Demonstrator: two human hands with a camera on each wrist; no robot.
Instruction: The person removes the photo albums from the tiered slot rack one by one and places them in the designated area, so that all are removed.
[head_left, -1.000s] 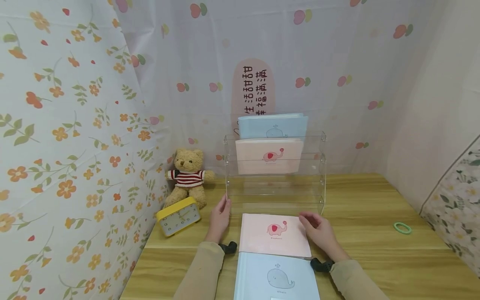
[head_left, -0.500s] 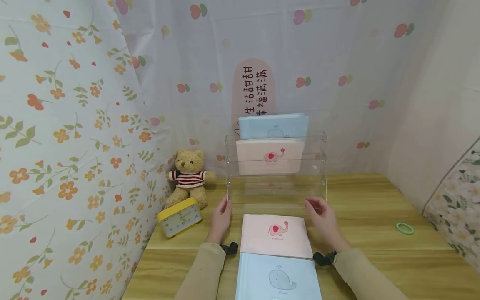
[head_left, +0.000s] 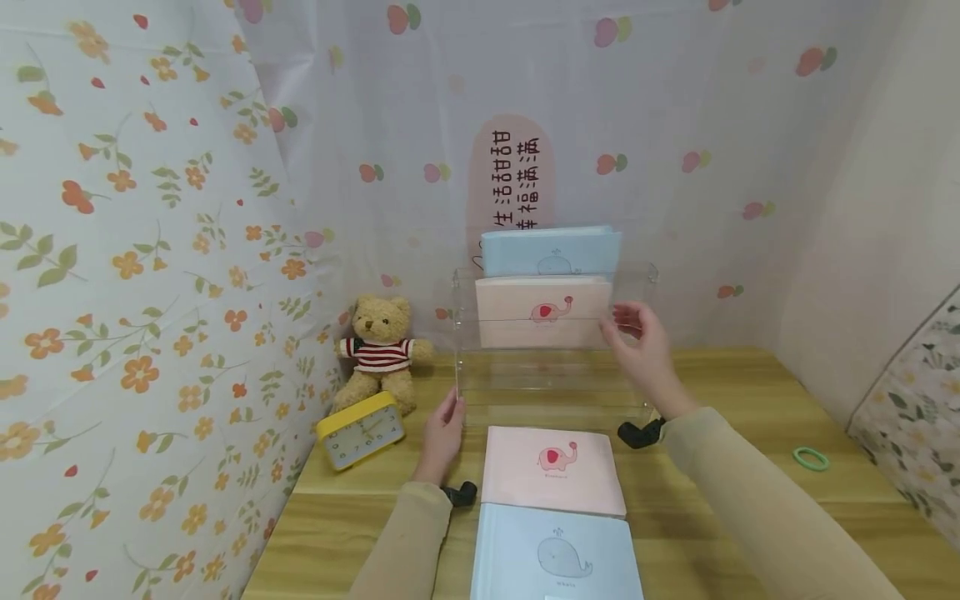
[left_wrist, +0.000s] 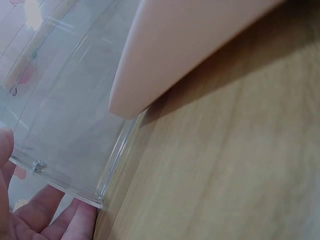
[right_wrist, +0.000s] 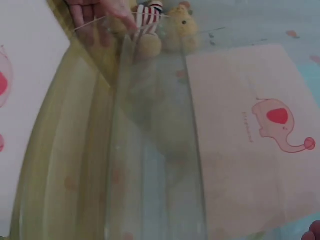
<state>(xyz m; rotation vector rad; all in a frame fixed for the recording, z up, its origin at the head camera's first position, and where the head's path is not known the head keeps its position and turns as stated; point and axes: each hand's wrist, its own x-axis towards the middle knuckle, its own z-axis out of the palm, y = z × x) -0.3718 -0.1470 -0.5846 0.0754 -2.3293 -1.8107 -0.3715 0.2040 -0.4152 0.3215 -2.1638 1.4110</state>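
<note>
A clear acrylic rack point(head_left: 517, 408) stands on the table, holding a pink elephant booklet point(head_left: 510, 321) in front of a light-blue whale booklet point(head_left: 517, 254). My left hand point(head_left: 441, 437) holds the rack's lower left side; in the left wrist view, fingers point(left_wrist: 42, 207) lie at the side panel's edge. Raised beside the pink booklet's right edge is my right hand point(head_left: 643, 346), thumb and fingers apart. In the right wrist view, only its fingertips point(right_wrist: 313, 232) show, at the lower right corner; whether they touch the booklet I cannot tell.
A second pink elephant booklet point(head_left: 517, 479) lies before the rack, with another blue whale booklet point(head_left: 517, 554) nearer me. Left of the rack are a teddy bear point(head_left: 380, 325) and a yellow alarm clock point(head_left: 362, 431). A green ring point(head_left: 812, 458) lies far right.
My right hand has risen from the lying pink booklet's right side, past the rack's lower right, to the pink booklet in the rack. My left hand stays at the rack's left side.
</note>
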